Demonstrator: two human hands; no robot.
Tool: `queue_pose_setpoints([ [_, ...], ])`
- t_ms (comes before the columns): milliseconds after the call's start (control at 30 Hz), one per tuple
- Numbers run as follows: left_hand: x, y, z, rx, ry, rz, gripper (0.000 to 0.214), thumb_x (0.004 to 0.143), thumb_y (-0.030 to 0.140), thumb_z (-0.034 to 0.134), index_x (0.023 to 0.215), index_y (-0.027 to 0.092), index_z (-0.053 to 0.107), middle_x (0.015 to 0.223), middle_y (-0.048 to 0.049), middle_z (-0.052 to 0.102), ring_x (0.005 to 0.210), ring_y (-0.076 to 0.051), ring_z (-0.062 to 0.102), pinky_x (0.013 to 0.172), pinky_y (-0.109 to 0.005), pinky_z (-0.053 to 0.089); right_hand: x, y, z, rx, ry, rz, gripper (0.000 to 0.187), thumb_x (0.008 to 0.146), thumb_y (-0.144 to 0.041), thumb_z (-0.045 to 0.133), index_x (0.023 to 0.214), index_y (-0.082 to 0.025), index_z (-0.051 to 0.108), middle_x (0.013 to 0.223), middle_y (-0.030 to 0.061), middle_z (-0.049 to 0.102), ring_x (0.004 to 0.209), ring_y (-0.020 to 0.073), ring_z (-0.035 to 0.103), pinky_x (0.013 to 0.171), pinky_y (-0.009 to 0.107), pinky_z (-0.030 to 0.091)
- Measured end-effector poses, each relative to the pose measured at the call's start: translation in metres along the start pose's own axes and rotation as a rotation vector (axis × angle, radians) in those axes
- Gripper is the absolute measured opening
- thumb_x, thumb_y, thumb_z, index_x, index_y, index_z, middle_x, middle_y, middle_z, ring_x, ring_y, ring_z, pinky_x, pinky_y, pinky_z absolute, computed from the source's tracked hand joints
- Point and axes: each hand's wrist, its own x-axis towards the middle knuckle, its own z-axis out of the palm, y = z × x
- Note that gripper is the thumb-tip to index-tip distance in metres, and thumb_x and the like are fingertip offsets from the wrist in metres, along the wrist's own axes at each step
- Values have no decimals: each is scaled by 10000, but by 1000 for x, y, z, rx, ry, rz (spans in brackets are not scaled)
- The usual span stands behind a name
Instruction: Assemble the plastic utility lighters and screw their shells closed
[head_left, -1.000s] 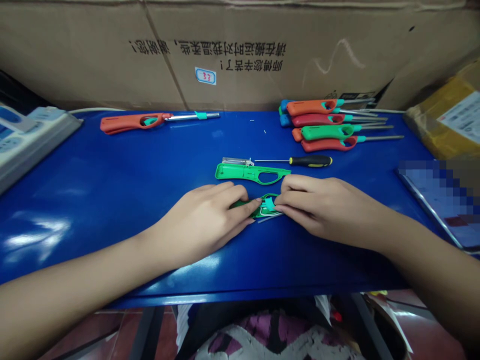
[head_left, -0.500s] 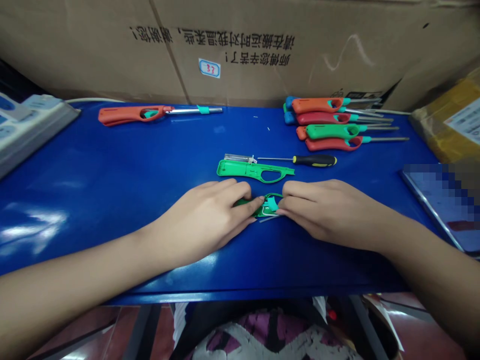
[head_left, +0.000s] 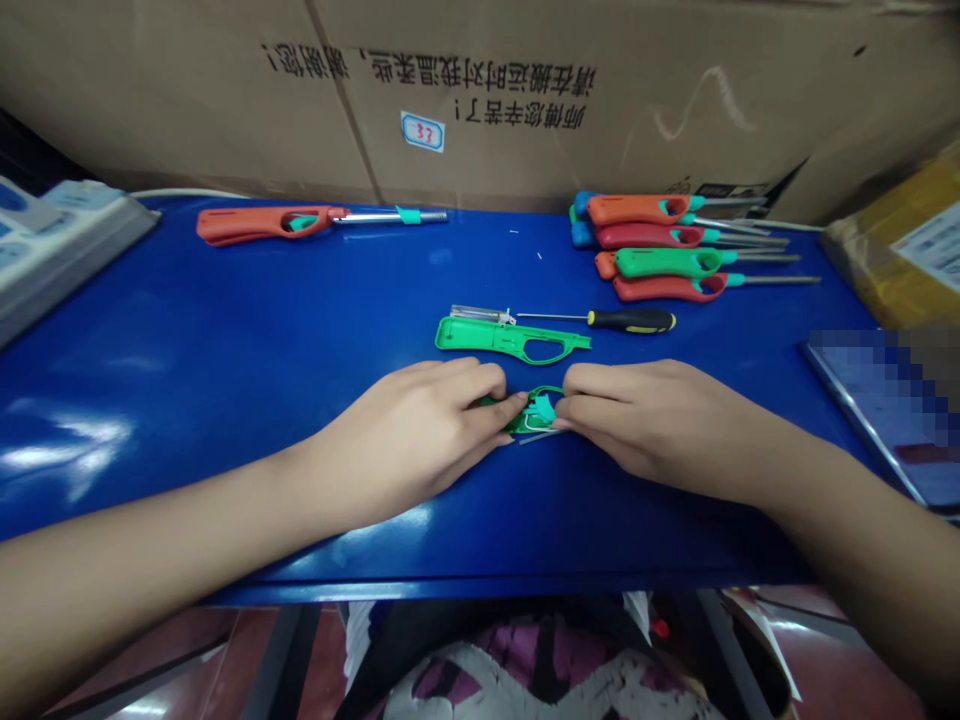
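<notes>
My left hand [head_left: 409, 440] lies over the handle end of a green lighter half-shell [head_left: 525, 415] on the blue table [head_left: 225, 340], fingers pressing it down. My right hand [head_left: 637, 415] meets it from the right, fingertips pinched on the small teal trigger piece [head_left: 543, 407] set in that shell. A thin metal wire pokes out below the shell. Most of the shell is hidden under my hands. Just beyond lies the other green half-shell [head_left: 510, 340] with a clear fuel tube [head_left: 480, 314] along it.
A black-handled screwdriver [head_left: 630, 320] lies behind my right hand. A stack of several orange, red and green stick lighters [head_left: 660, 250] sits at the back right, and one orange lighter [head_left: 277, 222] at the back left. Cardboard boxes [head_left: 525, 90] wall the back; a grey device [head_left: 52, 250] is at the left.
Both hands stay on the green shell with hardly any shift; only the camera view has tilted slightly, moving everything a little in the picture.
</notes>
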Motion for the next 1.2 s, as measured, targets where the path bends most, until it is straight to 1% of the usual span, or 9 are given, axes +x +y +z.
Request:
queue_pose_setpoints([
  [233,0,3,-1,104,1,14,323,1072,272,453,1208,152,721,904,-54,622,764,-217,612,650,-350,486,1,-4,-4,36,-14,-31,284,1005,-105,448,858,-149,687,798,30,582,644,159,502,577,313,339],
  [333,-1,4,-3,132,-4,31,309,1060,262,479,1222,145,715,907,-57,619,762,-221,605,650,-354,486,0,-5,-3,125,-13,96,256,1030,-202,489,920,-163,717,879,38,635,688,155,564,601,316,353],
  [467,0,4,-3,135,-11,26,296,1051,273,504,1228,159,712,917,-55,626,780,-227,610,663,-359,492,-1,-3,-2,366,-4,268,189,1009,-278,567,964,-191,729,939,29,670,786,149,626,657,290,398],
  [633,0,4,-2,119,-10,23,299,1064,279,483,1222,165,711,928,-54,632,788,-216,600,677,-356,480,3,0,-2,501,23,312,183,967,-209,591,838,-180,718,833,21,664,715,124,582,633,272,392],
  [700,0,3,-1,95,-6,30,310,1073,272,460,1209,156,714,932,-58,633,796,-210,597,687,-354,479,5,-1,-1,589,36,374,175,937,-210,625,791,-178,716,770,10,649,657,109,548,606,263,387],
  [800,0,3,-1,71,-2,22,326,1075,275,454,1266,150,687,954,-68,637,819,-212,596,707,-357,480,9,-1,1,764,26,528,188,879,-304,705,733,-186,711,663,-19,585,564,92,467,533,250,362],
  [900,0,3,0,74,-25,17,370,1062,250,475,1406,206,603,970,-66,621,802,-211,571,701,-354,459,11,0,4,857,8,627,270,826,-417,753,695,-189,693,598,-42,506,526,88,392,478,248,317],
  [1000,-1,3,0,102,-60,37,420,1040,217,498,1452,266,568,969,-67,588,795,-219,542,689,-349,425,11,4,5,845,8,616,285,814,-429,762,687,-188,679,593,-47,496,530,88,386,479,249,311],
  [1200,-1,4,-2,162,-97,45,438,1044,235,505,1480,261,539,964,-62,564,784,-212,515,699,-347,384,6,16,-3,715,99,555,346,923,-422,643,676,-180,654,613,-24,537,550,96,425,508,261,319],
])
